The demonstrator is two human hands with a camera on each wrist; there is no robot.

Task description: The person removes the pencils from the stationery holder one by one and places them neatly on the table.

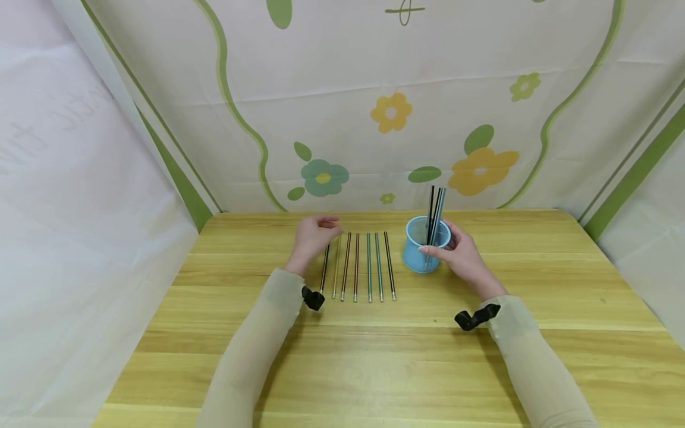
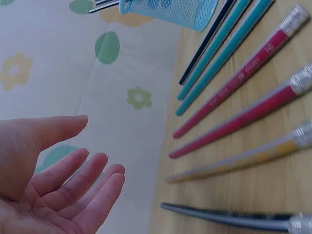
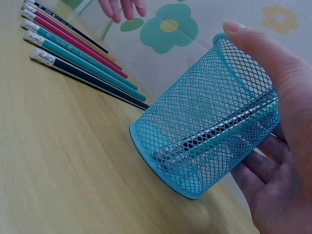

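Note:
Several pencils lie side by side on the table, eraser ends toward me: a black pencil (image 1: pixel 324 267) at the left, then a yellow pencil (image 1: pixel 336 270), red pencils (image 2: pixel 234 84), teal pencils (image 1: pixel 378 267) and another black pencil (image 1: pixel 390 267). My left hand (image 1: pixel 316 238) hovers over the far ends of the leftmost pencils; its fingers are loosely bent with nothing between them in the left wrist view. My right hand (image 1: pixel 462 255) grips a blue mesh pencil cup (image 3: pixel 195 117) from its right side, thumb at the rim. Black and teal pencils (image 1: pixel 436 208) lean inside the cup.
The wooden table (image 1: pixel 374 368) ends at a white curtain (image 1: pixel 332 71) printed with flowers, close behind the pencils. Another white curtain (image 1: pixel 69 208) hangs at the left. A black wrist camera (image 1: pixel 313 298) is strapped to the left sleeve, another (image 1: pixel 476 317) to the right.

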